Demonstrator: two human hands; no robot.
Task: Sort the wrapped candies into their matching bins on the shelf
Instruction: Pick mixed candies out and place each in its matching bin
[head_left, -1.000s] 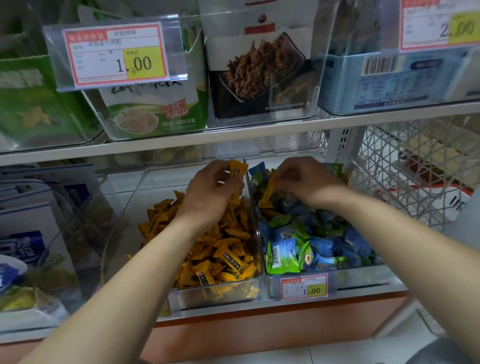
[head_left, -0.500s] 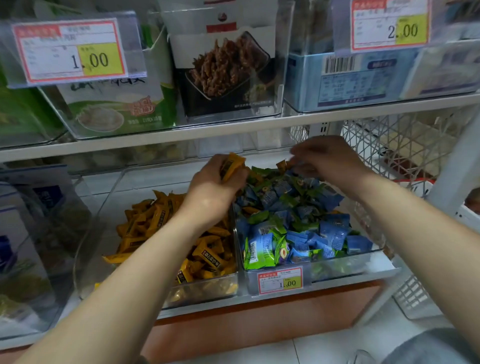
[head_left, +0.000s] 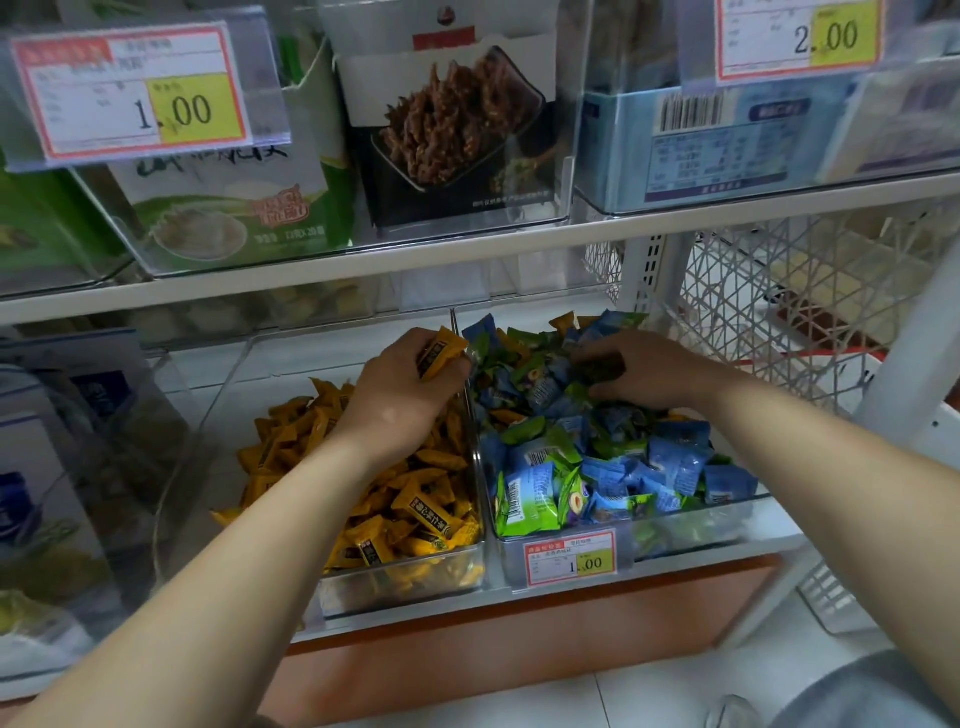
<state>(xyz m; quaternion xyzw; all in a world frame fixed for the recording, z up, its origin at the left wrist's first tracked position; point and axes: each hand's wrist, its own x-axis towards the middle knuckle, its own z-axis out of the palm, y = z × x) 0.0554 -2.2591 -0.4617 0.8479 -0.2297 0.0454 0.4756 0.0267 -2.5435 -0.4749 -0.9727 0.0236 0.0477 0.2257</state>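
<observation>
Head view shows the left hand over the back of the left bin, fingers closed round a small bunch of yellow candies that stick out just beside the clear wall it shares with the right bin. The right hand lies on the blue and green candies at the back of that bin, its fingers bent down into the heap. They may be pinching a dark wrapper, but the view there is too poor to tell.

The step in hand looks like picking yellow strays out of the blue and green heap. One stray yellow wrapper shows at the far edge of the right bin, and another seems to lie low against the shared wall.

To do it well, the right hand should part the top layer gently with its fingertips rather than dig, since the heap stands high and wrappers could slide over the rim onto the shelf. Each stray is best taken by its crimped end. The left hand's bunch should go down low among the yellow pile, well clear of the shared wall, so that nothing tips back across.
</observation>
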